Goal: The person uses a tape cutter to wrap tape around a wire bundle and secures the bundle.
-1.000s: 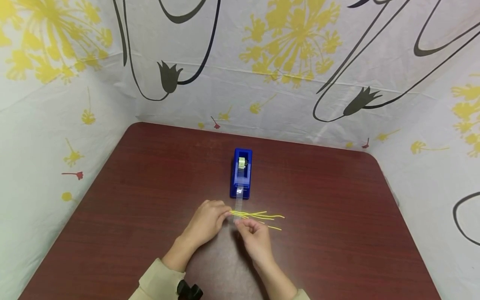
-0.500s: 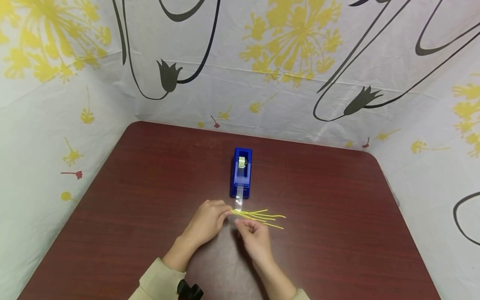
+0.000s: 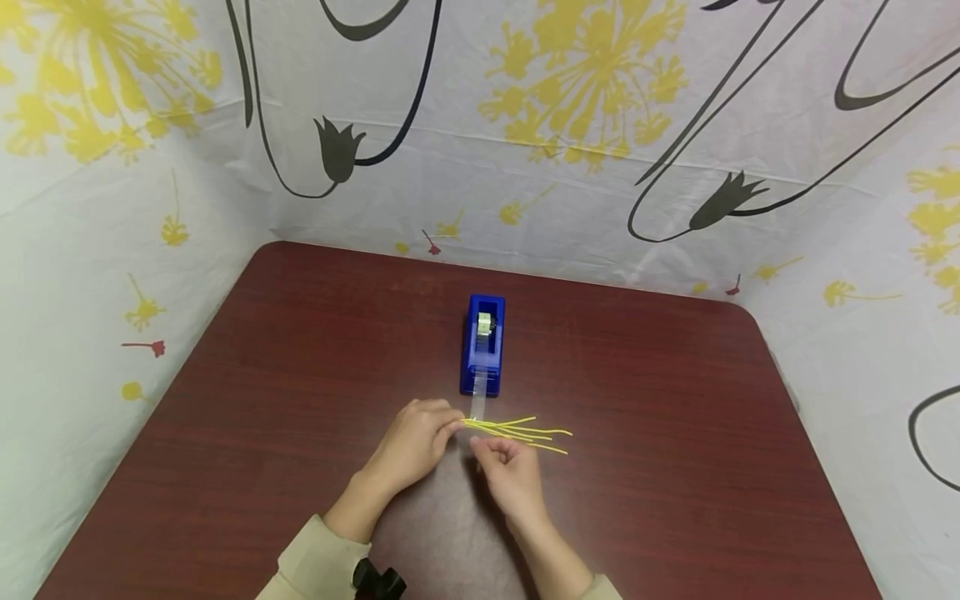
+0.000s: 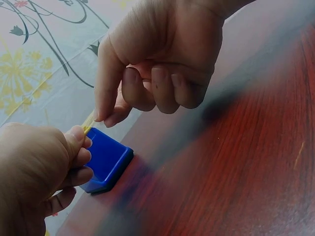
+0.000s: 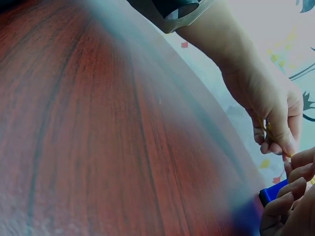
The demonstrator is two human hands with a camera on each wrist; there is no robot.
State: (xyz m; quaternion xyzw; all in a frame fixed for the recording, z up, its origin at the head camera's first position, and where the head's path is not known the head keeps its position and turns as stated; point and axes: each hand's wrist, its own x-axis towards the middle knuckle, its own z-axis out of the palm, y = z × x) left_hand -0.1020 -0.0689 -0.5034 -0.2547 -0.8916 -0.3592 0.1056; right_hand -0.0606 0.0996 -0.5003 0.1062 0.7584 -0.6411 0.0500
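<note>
Well inside the table's side edges (image 3: pixel 814 458), yellow strands (image 3: pixel 504 428) in left grip (image 3: pixel 417 440)

Beyond the wood-grain worktop's (image 5: pixel 98 128) curved edge, the left hand (image 5: pixel 268 101), below a dark cuff (image 5: pixel 197 14), held thin yellow strands (image 5: pixel 268 129). Just beneath, the partly cropped right hand (image 5: pixel 294 209) curled its fingers before a blue object (image 5: pixel 273 191). Printed white cloth (image 5: pixel 275 29) stood behind.
</note>
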